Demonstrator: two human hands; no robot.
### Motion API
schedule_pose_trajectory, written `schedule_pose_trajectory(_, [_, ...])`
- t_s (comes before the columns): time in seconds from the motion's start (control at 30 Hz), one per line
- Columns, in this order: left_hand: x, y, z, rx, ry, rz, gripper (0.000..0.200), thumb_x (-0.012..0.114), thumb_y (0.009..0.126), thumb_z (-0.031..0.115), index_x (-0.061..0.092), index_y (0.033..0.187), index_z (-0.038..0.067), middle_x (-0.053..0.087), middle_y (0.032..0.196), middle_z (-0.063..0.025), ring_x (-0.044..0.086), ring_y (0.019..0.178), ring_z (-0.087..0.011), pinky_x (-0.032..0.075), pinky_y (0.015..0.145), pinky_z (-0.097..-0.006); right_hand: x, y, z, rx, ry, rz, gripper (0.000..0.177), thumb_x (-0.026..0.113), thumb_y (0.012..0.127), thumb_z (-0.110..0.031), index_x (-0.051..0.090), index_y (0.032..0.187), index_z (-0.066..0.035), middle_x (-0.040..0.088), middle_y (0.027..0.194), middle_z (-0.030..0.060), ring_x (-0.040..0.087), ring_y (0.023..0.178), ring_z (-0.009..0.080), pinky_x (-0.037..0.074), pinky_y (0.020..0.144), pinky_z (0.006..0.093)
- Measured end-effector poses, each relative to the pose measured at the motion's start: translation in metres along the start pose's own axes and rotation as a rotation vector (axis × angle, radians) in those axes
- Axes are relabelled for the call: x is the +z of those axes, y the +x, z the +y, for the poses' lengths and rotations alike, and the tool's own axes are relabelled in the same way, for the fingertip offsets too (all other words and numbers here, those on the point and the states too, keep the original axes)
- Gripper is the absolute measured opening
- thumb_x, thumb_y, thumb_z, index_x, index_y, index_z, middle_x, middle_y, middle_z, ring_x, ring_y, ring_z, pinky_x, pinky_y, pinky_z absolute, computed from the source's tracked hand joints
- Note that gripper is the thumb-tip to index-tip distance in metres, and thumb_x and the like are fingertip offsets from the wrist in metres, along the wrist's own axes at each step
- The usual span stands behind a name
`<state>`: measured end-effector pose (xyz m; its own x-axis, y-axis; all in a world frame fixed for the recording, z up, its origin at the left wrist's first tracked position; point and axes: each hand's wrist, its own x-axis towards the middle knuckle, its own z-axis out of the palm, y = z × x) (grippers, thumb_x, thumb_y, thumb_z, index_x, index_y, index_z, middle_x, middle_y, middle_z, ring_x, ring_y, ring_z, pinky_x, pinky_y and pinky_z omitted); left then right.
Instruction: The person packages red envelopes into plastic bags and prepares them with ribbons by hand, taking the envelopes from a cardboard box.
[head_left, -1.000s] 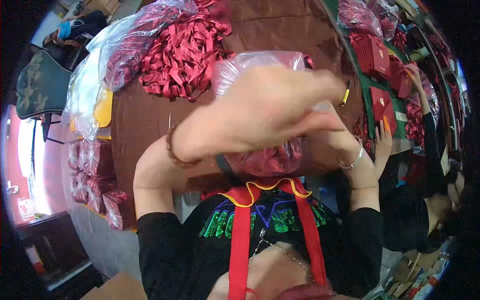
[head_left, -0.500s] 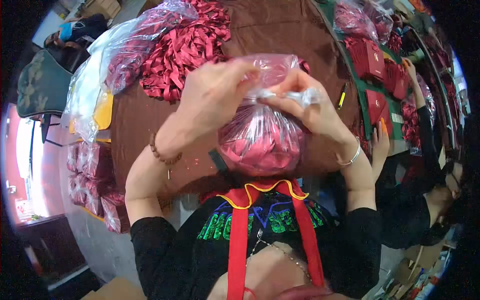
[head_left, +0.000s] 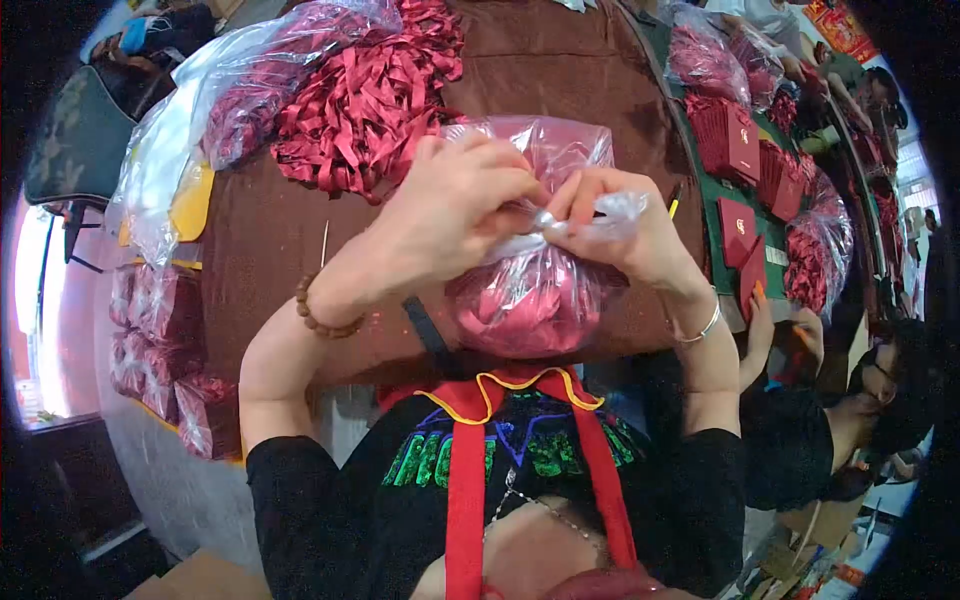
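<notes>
A clear plastic bag (head_left: 535, 305) filled with dark pink ribbon sits at the table's near edge, gathered tight at its neck. My left hand (head_left: 462, 200), beaded bracelet at the wrist, has its fingers curled around the gathered plastic from the left. Opposite it, my right hand (head_left: 630, 225) pinches the twisted neck, and a loose end of plastic sticks out past its fingers. Both hands meet at the neck, so the exact twist or knot between them is partly hidden. More clear plastic spreads out behind the fingers.
A heap of red ribbons (head_left: 375, 115) lies beyond my left hand, next to a large plastic bag (head_left: 250, 90). Wrapped bundles (head_left: 160, 310) are stacked at left. On the right, a co-worker's hand (head_left: 762, 325) is near red paper bags (head_left: 735, 225) on a green table.
My left hand has come down and right, closing in on the bag's neck beside my right hand. The co-worker's far hand has drawn back from the stacked red bags.
</notes>
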<state>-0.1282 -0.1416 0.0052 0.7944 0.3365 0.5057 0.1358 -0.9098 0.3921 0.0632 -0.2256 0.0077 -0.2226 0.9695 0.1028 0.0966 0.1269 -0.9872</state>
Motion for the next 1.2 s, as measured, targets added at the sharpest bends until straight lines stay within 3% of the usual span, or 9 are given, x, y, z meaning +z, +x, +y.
schedule_pose_trajectory(0.17, [0.010, 0.005, -0.015, 0.024, -0.037, -0.042, 0.011, 0.063, 0.070, 0.015, 0.060, 0.080, 0.012, 0.055, 0.078, 0.0002, 0.050, 0.084, -0.0200, 0.029, 0.078, -0.0367, -0.001, 0.004, -0.003, -0.091, -0.232, -0.013, 0.016, 0.066, 0.067, 0.002, 0.051, 0.067, -0.004, 0.059, 0.079, 0.0076, 0.056, 0.073, 0.0148, 0.045, 0.068, 0.0266])
schedule_pose_trajectory(0.33, [0.015, 0.005, -0.012, 0.076, 0.010, 0.076, 0.011, 0.061, 0.071, 0.014, 0.054, 0.076, 0.007, 0.054, 0.077, -0.0045, 0.050, 0.081, -0.0236, 0.032, 0.075, -0.0370, 0.006, 0.022, -0.005, -0.699, -1.142, 0.229, 0.013, 0.064, 0.066, -0.001, 0.051, 0.068, -0.003, 0.058, 0.076, 0.0087, 0.056, 0.069, 0.0241, 0.046, 0.061, 0.0311])
schedule_pose_trajectory(0.53, [0.009, 0.004, -0.006, 0.142, -0.101, 0.088, 0.010, 0.060, 0.074, 0.010, 0.056, 0.080, 0.003, 0.055, 0.077, -0.0117, 0.052, 0.075, -0.0300, 0.043, 0.067, -0.0379, 0.007, 0.012, 0.001, -0.676, -0.958, 0.375, 0.025, 0.064, 0.060, -0.002, 0.061, 0.084, -0.005, 0.060, 0.079, 0.0115, 0.060, 0.069, 0.0268, 0.049, 0.060, 0.0326])
schedule_pose_trajectory(0.6, [-0.003, 0.011, 0.002, -0.177, -0.435, 0.118, 0.015, 0.059, 0.077, 0.011, 0.058, 0.088, 0.001, 0.059, 0.079, -0.0140, 0.059, 0.071, -0.0227, 0.046, 0.063, -0.0316, 0.002, 0.011, 0.000, -0.712, -1.122, 0.338, 0.021, 0.064, 0.060, -0.003, 0.061, 0.081, -0.005, 0.060, 0.077, 0.0108, 0.060, 0.069, 0.0266, 0.049, 0.060, 0.0325])
schedule_pose_trajectory(0.7, [-0.003, 0.020, -0.007, -0.137, -0.442, 0.099, 0.017, 0.058, 0.078, 0.010, 0.059, 0.091, 0.000, 0.061, 0.079, -0.0151, 0.060, 0.071, -0.0191, 0.047, 0.064, -0.0290, 0.002, 0.011, -0.003, -0.777, -1.176, 0.362, 0.019, 0.066, 0.059, -0.007, 0.061, 0.078, -0.006, 0.060, 0.075, 0.0085, 0.058, 0.066, 0.0245, 0.046, 0.057, 0.0318])
schedule_pose_trajectory(0.87, [-0.014, 0.030, -0.013, -0.191, -0.486, -0.330, 0.024, 0.056, 0.080, 0.011, 0.058, 0.099, -0.004, 0.063, 0.086, -0.0081, 0.057, 0.080, -0.0120, 0.046, 0.074, -0.0256, 0.002, 0.008, -0.007, -0.765, -1.226, 0.388, 0.020, 0.067, 0.057, -0.009, 0.059, 0.075, -0.007, 0.058, 0.072, 0.0062, 0.056, 0.064, 0.0230, 0.042, 0.057, 0.0325])
schedule_pose_trajectory(1.07, [-0.019, 0.043, -0.010, -0.234, -0.429, -0.401, 0.027, 0.057, 0.073, 0.012, 0.060, 0.094, -0.004, 0.062, 0.075, -0.0067, 0.055, 0.072, -0.0105, 0.045, 0.067, -0.0262, 0.000, 0.008, -0.003, -0.765, -1.277, 0.402, 0.019, 0.068, 0.058, -0.010, 0.056, 0.073, -0.008, 0.057, 0.070, 0.0047, 0.055, 0.064, 0.0219, 0.040, 0.058, 0.0324])
schedule_pose_trajectory(1.13, [-0.018, 0.043, -0.009, -0.288, -0.383, -0.367, 0.028, 0.056, 0.067, 0.021, 0.062, 0.083, -0.002, 0.060, 0.066, -0.0166, 0.059, 0.063, -0.0247, 0.047, 0.062, -0.0347, -0.001, 0.006, -0.003, -0.705, -1.308, 0.376, 0.019, 0.068, 0.058, -0.010, 0.056, 0.074, -0.008, 0.057, 0.070, 0.0044, 0.054, 0.062, 0.0220, 0.039, 0.057, 0.0324])
schedule_pose_trajectory(1.2, [-0.021, 0.045, -0.005, -0.292, -0.363, -0.372, 0.028, 0.056, 0.066, 0.021, 0.062, 0.081, -0.001, 0.059, 0.065, -0.0168, 0.059, 0.062, -0.0262, 0.046, 0.061, -0.0357, -0.002, 0.005, -0.004, -0.698, -1.297, 0.376, 0.019, 0.067, 0.059, -0.011, 0.056, 0.073, -0.008, 0.057, 0.069, 0.0041, 0.054, 0.061, 0.0221, 0.038, 0.057, 0.0326])
